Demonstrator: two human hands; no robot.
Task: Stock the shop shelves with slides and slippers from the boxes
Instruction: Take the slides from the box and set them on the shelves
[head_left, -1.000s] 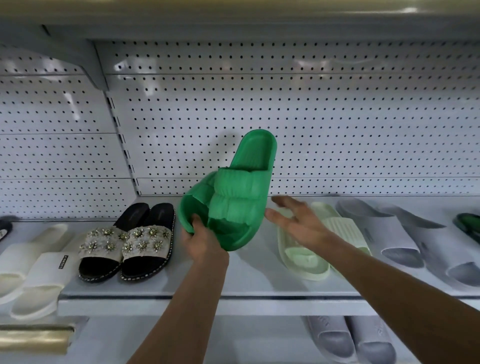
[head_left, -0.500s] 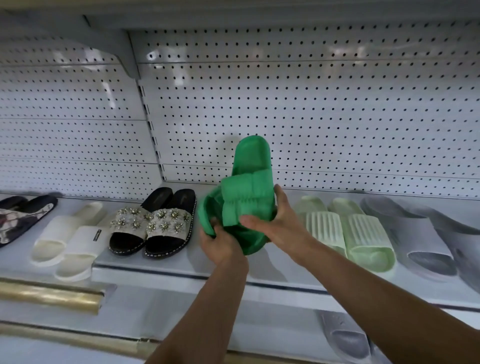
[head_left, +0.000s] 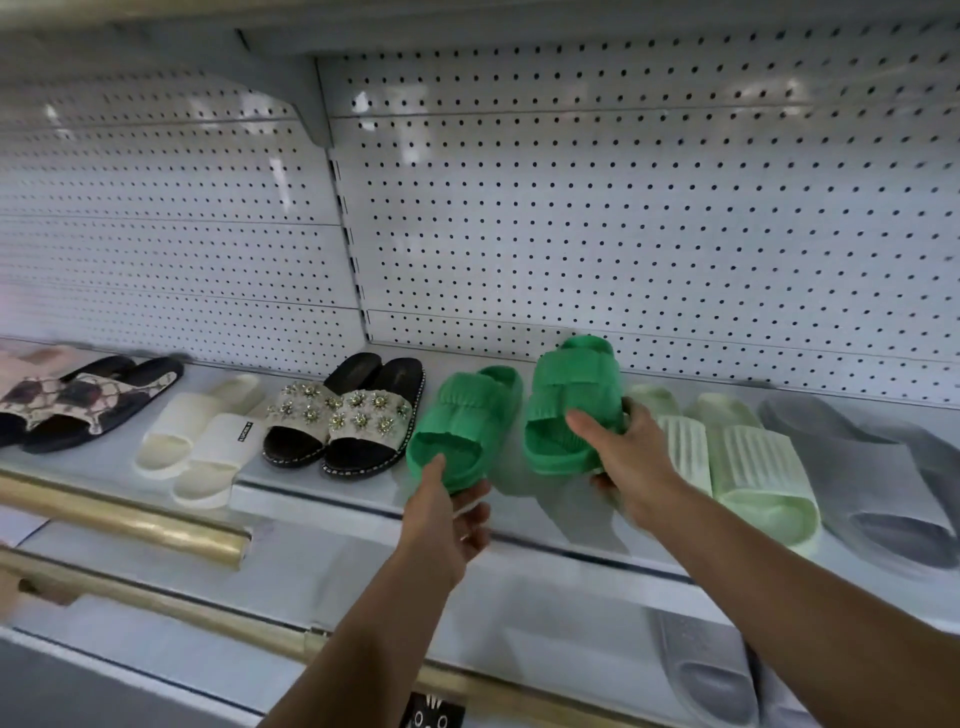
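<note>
I am looking at the white pegboard back wall (head_left: 623, 218) and the shelf (head_left: 545, 525) beneath it, both sitting more to the right of my view than half a second ago, so more of the left bay is showing. On the shelf I am counting six pairs: a patterned black pair (head_left: 78, 400) at far left, a cream pair (head_left: 208, 436), a black jewelled pair (head_left: 348, 415), the bright green pair, a pale green ribbed pair (head_left: 737, 457) and a grey pair (head_left: 878, 478) at far right. Half a second ago the two green slides were stacked together and held up in front of the wall by both hands; now they are lying apart, side by side.

The left green slide (head_left: 462, 421) is resting on the shelf just beside the jewelled pair, and my left hand (head_left: 447, 519) is pinching its front edge, thumb on top and fingers curled beneath.

The right green slide (head_left: 566, 405) is tilting toe-down, heel raised toward the wall, near the pale green pair. My right hand (head_left: 623, 452) is gripping it, thumb across the strap and fingers wrapped round its far side.

Two gold rails (head_left: 119, 514) are running along below the shelf.
</note>
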